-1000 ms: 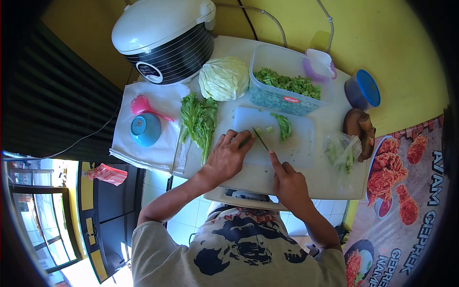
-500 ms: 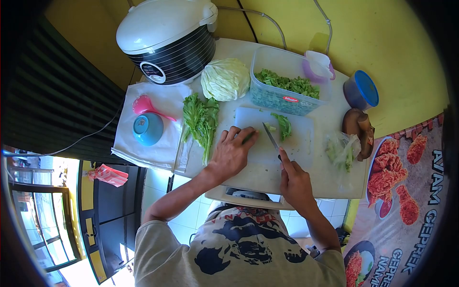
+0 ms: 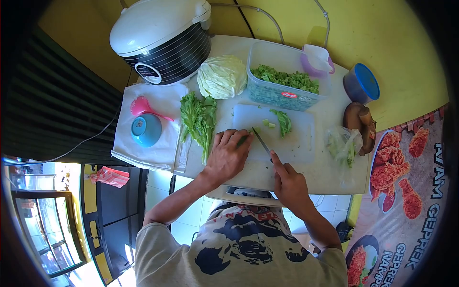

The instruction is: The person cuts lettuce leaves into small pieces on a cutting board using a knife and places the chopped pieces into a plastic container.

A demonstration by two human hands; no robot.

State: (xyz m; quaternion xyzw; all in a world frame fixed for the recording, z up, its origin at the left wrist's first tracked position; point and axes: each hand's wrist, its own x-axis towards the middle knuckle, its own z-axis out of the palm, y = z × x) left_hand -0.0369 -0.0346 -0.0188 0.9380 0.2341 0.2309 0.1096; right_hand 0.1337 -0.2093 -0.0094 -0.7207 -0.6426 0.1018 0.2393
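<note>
My left hand (image 3: 227,155) is closed over a green piece of lettuce (image 3: 245,140) at the left side of the white cutting board (image 3: 300,146). In my right hand (image 3: 290,186) is a knife (image 3: 261,141), its blade tip close to the left fingertips. Small pale cut pieces (image 3: 268,124) and a loose lettuce leaf (image 3: 284,123) lie on the board beyond the blade. To the left rests a bunch of leafy lettuce (image 3: 198,119), stems toward me. Behind the board stands a clear plastic container (image 3: 287,99) holding chopped lettuce (image 3: 285,78).
A cabbage (image 3: 222,76) sits beside the container, with a rice cooker (image 3: 165,45) at back left. A blue bowl (image 3: 147,130) and pink ladle (image 3: 141,106) lie on white sheets. At right are a plastic bag of stems (image 3: 345,146), a brown mortar (image 3: 354,116) and a blue-lidded tub (image 3: 362,83).
The knife and my right hand have shifted left, bringing the blade nearer my left fingers. My left hand stays closed on the lettuce, and the whole view has moved slightly.
</note>
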